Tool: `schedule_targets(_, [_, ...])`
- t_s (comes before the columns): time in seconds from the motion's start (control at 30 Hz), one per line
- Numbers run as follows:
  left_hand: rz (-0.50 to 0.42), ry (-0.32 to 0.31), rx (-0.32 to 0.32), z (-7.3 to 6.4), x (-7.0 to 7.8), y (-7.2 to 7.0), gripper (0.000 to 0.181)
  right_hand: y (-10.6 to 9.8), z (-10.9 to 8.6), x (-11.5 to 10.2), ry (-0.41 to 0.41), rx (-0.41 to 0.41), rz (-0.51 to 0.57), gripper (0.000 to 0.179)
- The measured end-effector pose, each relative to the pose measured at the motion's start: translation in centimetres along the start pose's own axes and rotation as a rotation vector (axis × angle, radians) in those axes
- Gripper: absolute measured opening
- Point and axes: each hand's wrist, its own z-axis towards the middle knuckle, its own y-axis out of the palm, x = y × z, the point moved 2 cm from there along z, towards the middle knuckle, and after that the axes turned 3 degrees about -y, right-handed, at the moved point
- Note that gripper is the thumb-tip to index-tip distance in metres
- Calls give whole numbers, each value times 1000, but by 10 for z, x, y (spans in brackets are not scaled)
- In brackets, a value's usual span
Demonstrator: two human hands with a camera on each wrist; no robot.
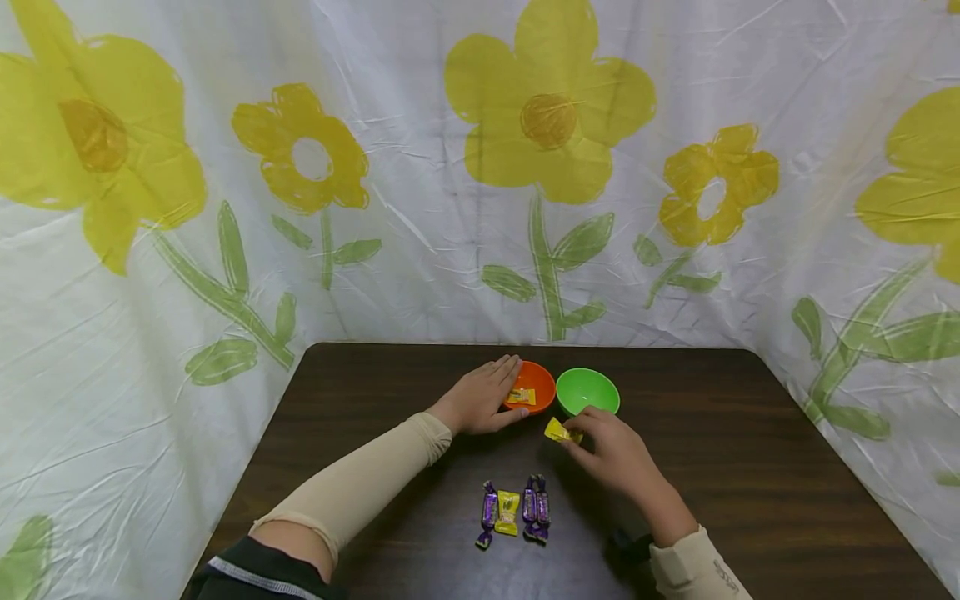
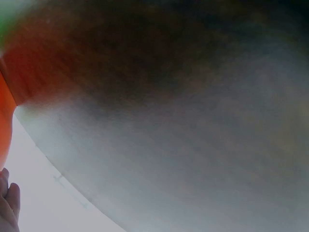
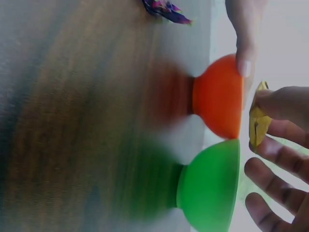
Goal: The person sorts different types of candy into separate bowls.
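Note:
My left hand (image 1: 486, 398) rests against the left side of the orange bowl (image 1: 542, 385), thumb along its near side and fingers straight. Inside that bowl lies a yellow wrapped candy (image 1: 522, 397). Between thumb and fingertips, my right hand (image 1: 613, 450) pinches another yellow wrapped candy (image 3: 259, 121), held just in front of the two bowls. The green bowl (image 1: 588, 390) stands right beside the orange one, past the right fingertips. Nearer the front, a yellow candy (image 1: 507, 512) sits in a row with purple wrapped candies (image 1: 536, 508) on both sides of it.
The dark wooden table (image 1: 712, 467) carries everything and reflects the bowls. Behind its far edge hangs a white sheet (image 1: 420, 250) printed with large yellow flowers. A dark band (image 1: 630, 546) shows by the right wrist.

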Motion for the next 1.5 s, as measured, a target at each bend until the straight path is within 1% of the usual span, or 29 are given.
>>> schedule_targets(0.2, [5,3,11,-1,-2,2,92,2,10,3,26,29,-8,18])
schedule_targets(0.3, [2,5,18,-2,-3,4,92,4,17,5,40,25,-6,18])
schedule_targets(0.43, [9,-7,14,-4,-5,5,91,8,32,8,48,13,-18,20])
schedule_targets(0.63, [19,-3,32,-4,-5,3,91,10,52,12,17,15,-59,21])
schedule_targets(0.83, [4,-6,11,-5,-4,0,90,13,64,12,-13,5,-56,21])
schedule_targets(1.13, [7,-4,-2,-5,-1,-2,90,19,71,14,3,-44,-64,23])
schedule_targets(1.33, [26,-10,1,-2,1,-3,91,18,72,19,21,-24,-35,28])
schedule_targets(1.5, [15,-5,-9,-1,1,-3,90,16,71,20,14,-21,4,31])
